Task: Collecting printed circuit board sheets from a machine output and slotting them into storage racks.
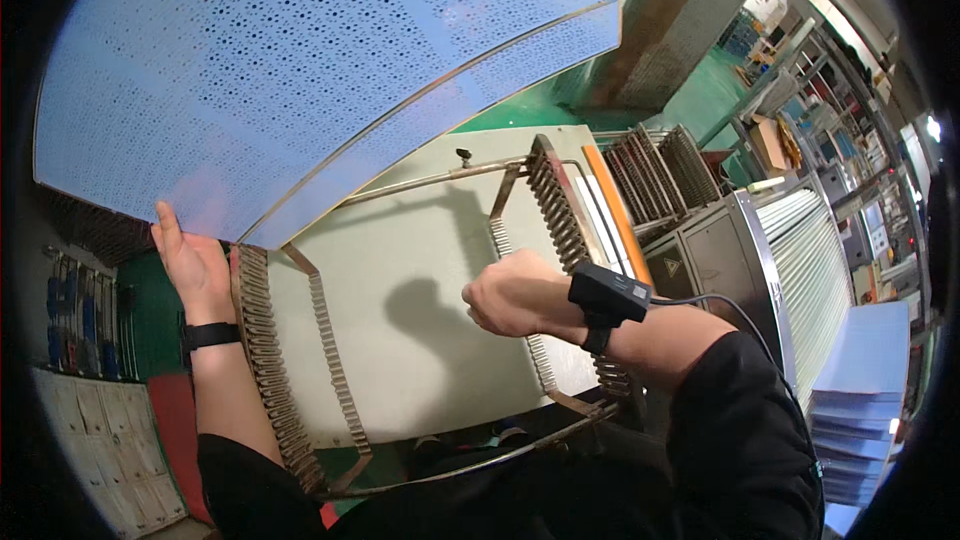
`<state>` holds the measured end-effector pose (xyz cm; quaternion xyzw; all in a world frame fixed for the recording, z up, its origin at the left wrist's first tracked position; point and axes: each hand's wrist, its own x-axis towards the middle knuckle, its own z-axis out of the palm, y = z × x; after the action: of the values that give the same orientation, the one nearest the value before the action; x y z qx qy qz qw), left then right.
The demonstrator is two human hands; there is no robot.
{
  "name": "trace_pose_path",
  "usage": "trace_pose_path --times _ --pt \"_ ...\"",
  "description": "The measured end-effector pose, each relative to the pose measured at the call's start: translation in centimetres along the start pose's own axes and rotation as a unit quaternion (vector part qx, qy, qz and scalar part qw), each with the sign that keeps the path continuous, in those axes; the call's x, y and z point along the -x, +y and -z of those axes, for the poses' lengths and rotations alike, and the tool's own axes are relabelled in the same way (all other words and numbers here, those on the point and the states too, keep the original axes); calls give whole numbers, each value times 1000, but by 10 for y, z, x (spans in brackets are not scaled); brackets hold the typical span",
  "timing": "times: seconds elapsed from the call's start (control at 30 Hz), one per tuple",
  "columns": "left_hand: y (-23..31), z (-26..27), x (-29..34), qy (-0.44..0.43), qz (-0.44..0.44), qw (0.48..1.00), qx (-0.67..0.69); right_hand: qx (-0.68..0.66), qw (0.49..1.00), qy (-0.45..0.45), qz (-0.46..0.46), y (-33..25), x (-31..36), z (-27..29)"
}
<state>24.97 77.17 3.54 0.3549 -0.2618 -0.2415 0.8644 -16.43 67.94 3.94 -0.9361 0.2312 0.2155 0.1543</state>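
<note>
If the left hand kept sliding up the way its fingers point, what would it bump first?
The left hand points upward and already touches the big perforated sheet, so it would probably just press further along that sheet, though depth is hard to judge.

A pale table (420, 290) carries a metal rack (300, 360) whose toothed comb rails run along its left, middle and right sides. A thin rod (430, 180) crosses the table's far end, with a small knob (464, 154) just behind it.
</note>
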Motion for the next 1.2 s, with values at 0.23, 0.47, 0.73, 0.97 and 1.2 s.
trace_pose_path --times 0.23,0.47,0.73,0.97,1.2 --pt "9 -3 -1 44 -21 999 -23 68 994 15 -82 19 5 2" --pt "3 -12 3 -3 -7 1000 -24 62 997 50 3 12 -46 -16" --pt "-2 -29 4 -32 -37 998 -32 78 989 -63 -110 22 -13 2" --pt "6 -15 7 -18 -24 999 -25 -188 976 -18 104 -68 125 -33" --pt "0 -35 9 -37 -21 999 -30 -190 976 108 1 -96 169 -98"
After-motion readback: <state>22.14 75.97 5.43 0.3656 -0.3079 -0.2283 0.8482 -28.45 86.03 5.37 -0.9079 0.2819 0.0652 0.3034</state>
